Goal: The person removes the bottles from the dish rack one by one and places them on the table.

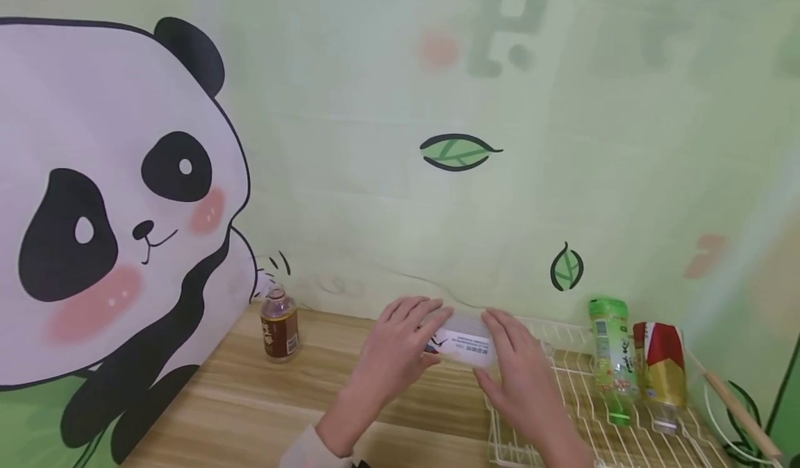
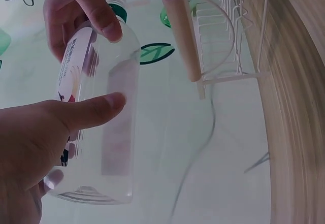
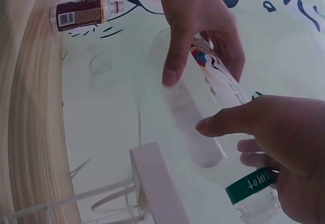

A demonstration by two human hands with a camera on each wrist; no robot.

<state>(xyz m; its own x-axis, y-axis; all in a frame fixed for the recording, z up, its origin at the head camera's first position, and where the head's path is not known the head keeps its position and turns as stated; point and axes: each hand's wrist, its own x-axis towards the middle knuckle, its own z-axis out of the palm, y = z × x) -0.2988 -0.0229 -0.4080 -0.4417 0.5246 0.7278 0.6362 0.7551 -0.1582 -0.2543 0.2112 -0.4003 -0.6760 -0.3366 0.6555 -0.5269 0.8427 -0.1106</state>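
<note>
A clear plastic bottle (image 1: 465, 339) with a white printed label is held on its side between both hands, above the wooden table. My left hand (image 1: 400, 346) grips it near the base, its thumb lying along the clear side in the left wrist view. Around the shoulder end curls my right hand (image 1: 525, 378), the thumb pressed on the bottle wall. A green band (image 3: 250, 186) with white characters circles the neck beside the right hand's fingers. The bottle looks see-through, with no liquid visible inside. Part of the label is hidden behind the fingers.
On the wooden table (image 1: 250, 412), a brown-labelled bottle (image 1: 279, 326) stands upright at the left. To the right, a white wire rack (image 1: 575, 412) holds a green-labelled bottle (image 1: 612, 357) and a red-and-gold-wrapped bottle (image 1: 664, 367). A wooden bar (image 1: 744, 412) slants at the rack's right side.
</note>
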